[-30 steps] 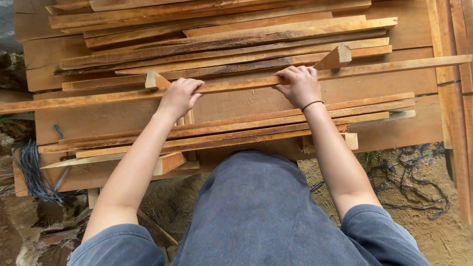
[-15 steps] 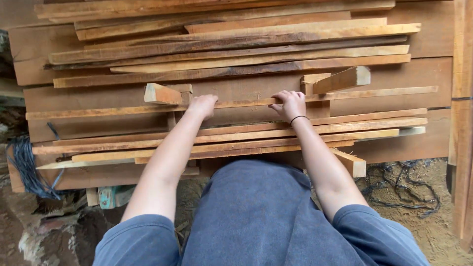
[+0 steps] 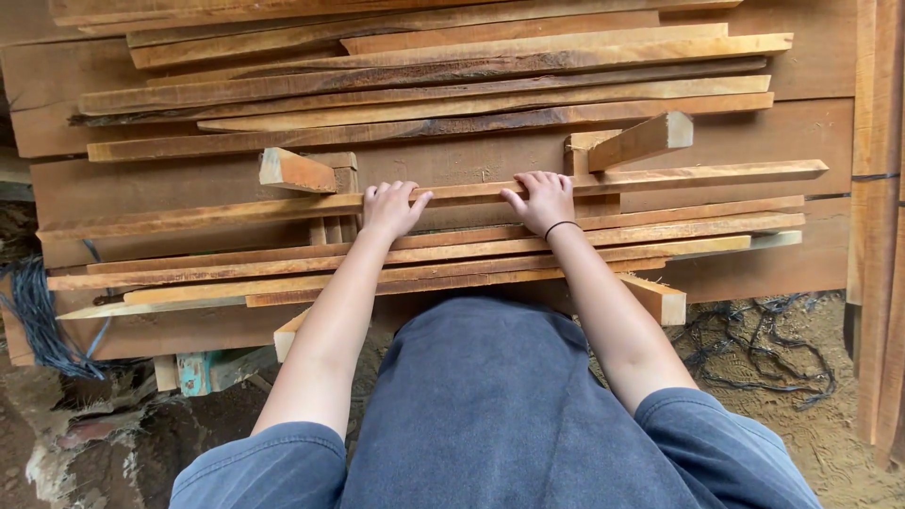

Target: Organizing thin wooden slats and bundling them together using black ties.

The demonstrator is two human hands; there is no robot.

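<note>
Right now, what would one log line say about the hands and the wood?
left hand: gripping long wooden strip | right hand: gripping same strip | strip: lying across two wooden blocks | below: stacked planks

Upper stack: long rough wooden slats (image 3: 443,85)
Left: frayed blue rope (image 3: 38,316)
Ground right: dark tangled cord (image 3: 764,344)
Below: teal block (image 3: 195,370)

Grey-blue short-sleeved shirt (image 3: 490,415) worn; forearms bare; thin black band (image 3: 560,226) seen around right wrist; hands ungloved.

The single head-worn camera looks steeply down, close over the stacked reddish-brown wooden planks (image 3: 452,141) (far side) and the sandy ground (image 3: 811,415) nearer.
</note>
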